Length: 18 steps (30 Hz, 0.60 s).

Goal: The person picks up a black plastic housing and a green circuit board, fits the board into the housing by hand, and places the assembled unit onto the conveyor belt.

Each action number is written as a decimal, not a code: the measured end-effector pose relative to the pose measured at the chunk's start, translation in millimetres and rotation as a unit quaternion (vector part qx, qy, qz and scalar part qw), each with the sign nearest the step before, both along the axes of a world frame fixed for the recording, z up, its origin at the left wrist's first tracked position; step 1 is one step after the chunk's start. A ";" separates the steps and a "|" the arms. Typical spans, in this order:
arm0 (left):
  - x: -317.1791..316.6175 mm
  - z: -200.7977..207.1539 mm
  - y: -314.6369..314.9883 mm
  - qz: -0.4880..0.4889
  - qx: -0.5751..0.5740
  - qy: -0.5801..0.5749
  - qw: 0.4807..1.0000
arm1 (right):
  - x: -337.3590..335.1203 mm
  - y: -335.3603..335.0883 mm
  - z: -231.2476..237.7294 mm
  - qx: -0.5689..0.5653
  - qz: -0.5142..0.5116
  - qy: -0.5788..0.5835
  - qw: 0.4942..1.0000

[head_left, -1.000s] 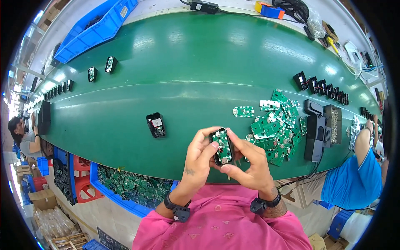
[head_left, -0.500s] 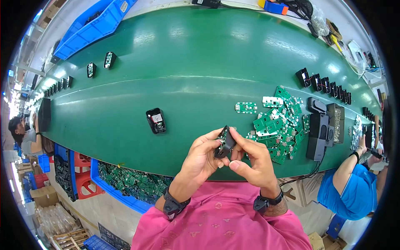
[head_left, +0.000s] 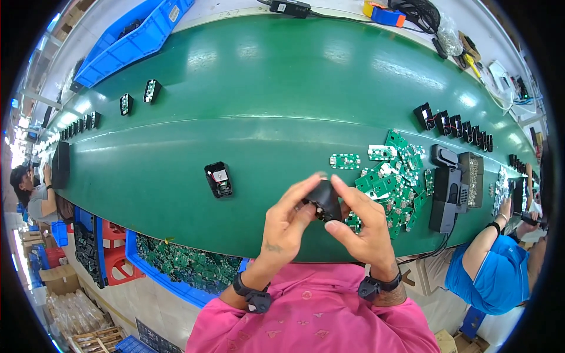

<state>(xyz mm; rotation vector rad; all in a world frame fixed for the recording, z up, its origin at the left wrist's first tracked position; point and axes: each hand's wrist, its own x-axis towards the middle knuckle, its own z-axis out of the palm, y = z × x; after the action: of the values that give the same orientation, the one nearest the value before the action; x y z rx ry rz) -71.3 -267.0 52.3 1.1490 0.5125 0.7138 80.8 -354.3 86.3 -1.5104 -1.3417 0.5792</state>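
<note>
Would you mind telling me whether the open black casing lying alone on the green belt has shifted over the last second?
No. The open black casing keeps its place on the green belt, left of the pile of green circuit boards, while both hands turn another black part.

Black casings (head_left: 218, 179) on belt — roughly twenty; blue bins (head_left: 126, 41) — two.
</note>
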 end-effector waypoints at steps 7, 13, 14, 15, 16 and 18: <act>19.1 -20.2 -12.8 0.044 -0.158 -0.145 0.976 | -6.9 -4.5 -22.4 -0.070 -0.011 0.246 0.967; 25.6 -15.4 -12.4 0.049 -0.341 -0.249 0.905 | -17.0 -4.6 -4.6 0.012 -0.065 -0.073 0.995; 26.8 -16.7 -11.5 0.045 -0.373 -0.272 0.886 | -21.1 -2.6 -7.9 0.073 -0.069 -0.118 0.988; 26.8 -17.8 -11.2 0.049 -0.373 -0.274 0.885 | -20.8 -1.8 -10.0 0.072 -0.065 -0.118 0.988; 27.1 -18.7 -9.3 0.036 -0.361 -0.271 0.891 | -20.1 0.5 -11.2 0.073 -0.048 -0.155 0.984; 25.1 -19.4 -9.3 0.029 -0.355 -0.255 0.899 | -24.7 -1.9 -8.3 0.055 -0.053 -0.181 0.980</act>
<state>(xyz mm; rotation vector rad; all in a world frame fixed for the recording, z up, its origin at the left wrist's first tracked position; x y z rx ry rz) -46.2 -276.3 33.0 0.2406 0.3121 0.7552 56.1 -356.2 78.0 -1.6362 -1.5278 0.1612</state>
